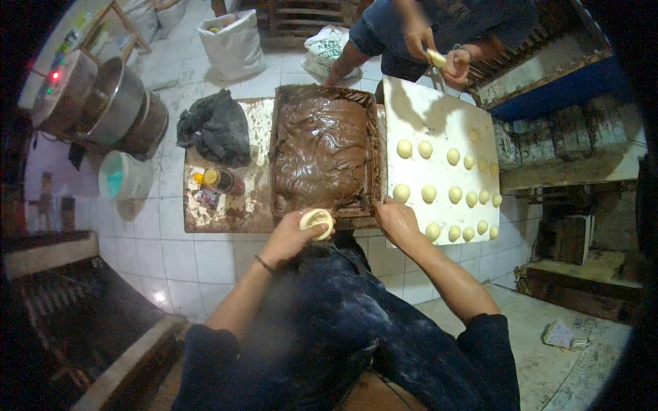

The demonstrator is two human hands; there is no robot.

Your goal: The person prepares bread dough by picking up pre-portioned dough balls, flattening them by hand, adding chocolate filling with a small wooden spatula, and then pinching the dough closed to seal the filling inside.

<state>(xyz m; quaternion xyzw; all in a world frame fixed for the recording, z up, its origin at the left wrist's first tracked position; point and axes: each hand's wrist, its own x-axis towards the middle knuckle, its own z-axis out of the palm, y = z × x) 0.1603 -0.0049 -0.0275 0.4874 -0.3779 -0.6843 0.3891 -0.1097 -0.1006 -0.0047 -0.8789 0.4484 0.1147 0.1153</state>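
My left hand (292, 237) is closed around a pale dough piece (316, 223) pressed into a shallow cup, its hollow facing up. It is at the near edge of a large tray (275, 154) filled with glossy brown chocolate-like paste (319, 147). At the tray's near right corner, my right hand (397, 220) has its fingers curled together; what they hold, if anything, is hidden. Right of the tray lies a white board (415, 171) bearing rows of round dough balls (401, 193). At its far end, a co-worker's hands hold a flattened dough piece (436, 58).
A black plastic bag (218, 127) and a jar (229, 182) sit on the stained board left of the tray. Mixer bowls (118, 99) and a white bucket (127, 177) stand far left. White sacks (233, 44) stand behind. Another arm (345, 63) reaches toward the tray's far edge.
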